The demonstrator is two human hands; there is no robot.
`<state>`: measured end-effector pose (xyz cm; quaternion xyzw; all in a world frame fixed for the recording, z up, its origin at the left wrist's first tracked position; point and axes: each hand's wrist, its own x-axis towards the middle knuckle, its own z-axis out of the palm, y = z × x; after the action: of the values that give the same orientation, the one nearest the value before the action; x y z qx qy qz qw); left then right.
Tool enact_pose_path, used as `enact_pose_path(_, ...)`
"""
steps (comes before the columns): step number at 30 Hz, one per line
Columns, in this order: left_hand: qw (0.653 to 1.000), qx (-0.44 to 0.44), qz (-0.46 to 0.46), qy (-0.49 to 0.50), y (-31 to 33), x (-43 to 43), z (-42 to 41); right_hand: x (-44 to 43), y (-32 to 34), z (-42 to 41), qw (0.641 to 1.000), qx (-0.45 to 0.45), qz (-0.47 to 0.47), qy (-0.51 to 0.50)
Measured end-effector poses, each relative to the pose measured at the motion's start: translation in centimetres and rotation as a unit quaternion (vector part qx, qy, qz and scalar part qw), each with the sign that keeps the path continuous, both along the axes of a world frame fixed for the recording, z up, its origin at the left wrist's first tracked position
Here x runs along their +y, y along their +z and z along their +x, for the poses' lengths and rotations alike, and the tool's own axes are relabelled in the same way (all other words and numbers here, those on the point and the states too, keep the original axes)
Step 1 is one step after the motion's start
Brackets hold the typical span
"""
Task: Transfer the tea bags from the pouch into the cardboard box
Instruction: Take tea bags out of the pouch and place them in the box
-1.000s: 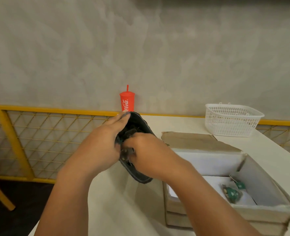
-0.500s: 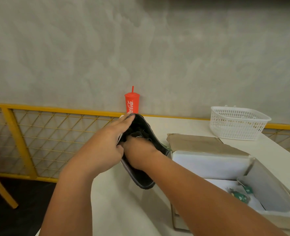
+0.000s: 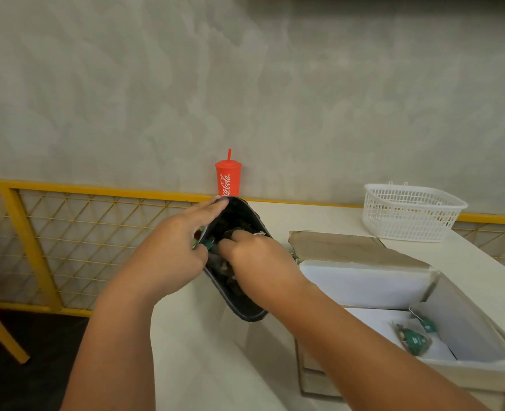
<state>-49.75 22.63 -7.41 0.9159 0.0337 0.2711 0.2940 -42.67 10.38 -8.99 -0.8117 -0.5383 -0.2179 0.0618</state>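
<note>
Holding the black pouch (image 3: 246, 307) above the worktop (image 3: 200, 366), the left grip (image 3: 168, 256) pinches its rim at 9 o'clock. The right grip (image 3: 257, 259) has its fingers curled inside the pouch's mouth; whether they grasp a tea bag I cannot tell. The open cardboard box (image 3: 482, 375) sits at 4 o'clock of the pouch, with green tea bags (image 3: 414, 341) inside. A red cup (image 3: 228, 180) stands at 12 o'clock and a white basket (image 3: 408, 215) at 2.

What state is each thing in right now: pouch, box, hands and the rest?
pouch: open, mouth toward the camera
left hand: grips the pouch's rim
right hand: fingers inside the pouch, grip hidden
cardboard box: open, flaps up
tea bags: some lying in the box
red cup: upright, lidded, straw in
white basket: upright
</note>
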Motion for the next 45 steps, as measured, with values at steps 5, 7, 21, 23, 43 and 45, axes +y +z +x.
enact_pose_path(5,1.0,0.007,0.004,0.011,0.1,-0.5,-0.1,-1.8,0.1,-0.2,0.986,0.1,0.126,-0.036)
enact_pose_path(7,1.0,0.005,0.006,0.013,0.1,-0.6,0.0,-2.9,0.1,-0.3,0.972,0.144,0.184,-0.038)
enact_pose_path(21,1.0,0.002,0.028,0.006,-0.1,-0.6,0.4,-2.9,0.5,-0.5,0.995,0.084,0.042,-0.029)
enact_pose_path(23,1.0,0.003,0.025,0.005,-0.2,-0.5,0.4,-1.6,0.1,-0.3,0.999,0.032,-0.032,-0.027)
enact_pose_path(43,1.0,0.001,0.026,-0.001,-0.6,0.2,0.7,-0.1,-0.8,0.8,0.989,-0.037,0.131,0.059)
enact_pose_path(45,1.0,-0.004,0.024,0.007,-0.6,0.1,0.7,-1.0,-0.1,0.7,0.984,-0.025,0.167,0.061)
